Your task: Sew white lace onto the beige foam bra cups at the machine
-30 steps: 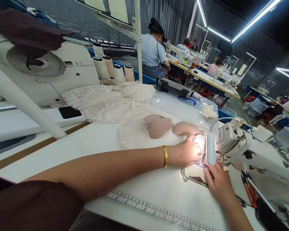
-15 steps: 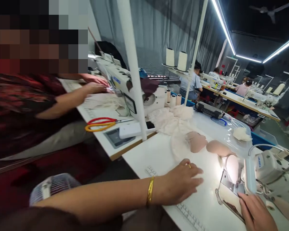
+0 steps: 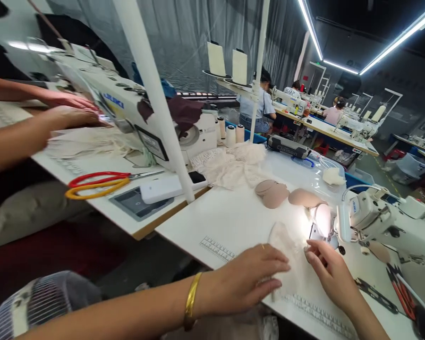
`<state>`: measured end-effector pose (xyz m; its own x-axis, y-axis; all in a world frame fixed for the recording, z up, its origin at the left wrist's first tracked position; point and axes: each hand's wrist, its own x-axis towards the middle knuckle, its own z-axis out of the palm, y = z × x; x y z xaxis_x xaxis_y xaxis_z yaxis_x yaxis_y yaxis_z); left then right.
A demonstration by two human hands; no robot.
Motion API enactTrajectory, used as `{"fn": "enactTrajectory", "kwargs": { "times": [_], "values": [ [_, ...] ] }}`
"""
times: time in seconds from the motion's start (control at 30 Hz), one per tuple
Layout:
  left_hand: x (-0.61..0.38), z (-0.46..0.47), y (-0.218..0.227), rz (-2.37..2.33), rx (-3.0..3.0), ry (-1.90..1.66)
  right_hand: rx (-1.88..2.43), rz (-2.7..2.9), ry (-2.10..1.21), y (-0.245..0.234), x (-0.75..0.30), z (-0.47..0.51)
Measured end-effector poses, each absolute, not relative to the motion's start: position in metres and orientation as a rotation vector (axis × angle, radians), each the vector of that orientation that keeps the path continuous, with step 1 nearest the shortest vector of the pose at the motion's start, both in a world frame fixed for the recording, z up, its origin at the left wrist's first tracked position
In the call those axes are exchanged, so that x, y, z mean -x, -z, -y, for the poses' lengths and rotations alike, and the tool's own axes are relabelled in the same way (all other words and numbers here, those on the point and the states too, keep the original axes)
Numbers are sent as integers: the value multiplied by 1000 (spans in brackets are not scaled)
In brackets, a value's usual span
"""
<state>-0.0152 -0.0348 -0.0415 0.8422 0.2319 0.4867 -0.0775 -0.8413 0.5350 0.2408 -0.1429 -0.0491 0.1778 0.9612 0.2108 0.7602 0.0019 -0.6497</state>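
A sheer off-white fabric piece (image 3: 280, 236) lies on the white sewing table, in front of me. My left hand (image 3: 253, 279), with a gold bangle on the wrist, rests over its left side, fingers stretched and thumb apart. My right hand (image 3: 327, 271) has thumb and index finger pinched together at the fabric's right edge. Just beyond that hand, a pale pink cup-shaped piece (image 3: 322, 220) sits under the lamp of the sewing machine (image 3: 370, 212). Beige cup pieces lie behind, a stack (image 3: 272, 193) and one more (image 3: 304, 197).
Gathered cream fabric (image 3: 237, 167) lies at the table's back. To the left are red-and-yellow scissors (image 3: 97, 183), a white phone-like device (image 3: 163, 189), a post (image 3: 156, 94) and a co-worker's hands (image 3: 74, 111) at another machine. Black thread snips (image 3: 377, 295) lie at right.
The sheer fabric has come forward from beside the beige stack to between my hands. My right hand has left the machine's plate and moved to the fabric. The view has shifted right.
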Motion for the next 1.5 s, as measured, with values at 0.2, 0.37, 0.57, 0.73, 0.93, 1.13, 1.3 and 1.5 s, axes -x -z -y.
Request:
{"fn": "enactTrajectory", "kwargs": {
  "times": [0.2, 0.37, 0.57, 0.73, 0.93, 1.13, 1.3, 1.5],
  "values": [
    [-12, -46, 41, -509, -2599, -996, 1709, 1479, -382, 58, -221, 105],
    [-29, -126, 38, -1015, -2676, -789, 1576, 1463, -391, 78, -219, 104],
    [-36, -154, 44, -1031, -2716, -761, 1559, 1315, -587, 81, -220, 107],
    [-31, -150, 32, -1140, -2700, -967, 1511, 1270, -655, 78, -223, 102],
    [-31, -150, 43, -995, -2800, -773, 1503, 1264, -688, 79, -225, 100],
    [-37, -154, 35, -1057, -2745, -880, 1524, 1291, -675, 80, -226, 101],
    [-28, -131, 3, -1148, -2519, -1207, 1499, 1235, -713, 81, -228, 99],
    [-11, -57, 8, -823, -1760, -824, 1511, 1155, -776, 77, -229, 100]
  ]
}}
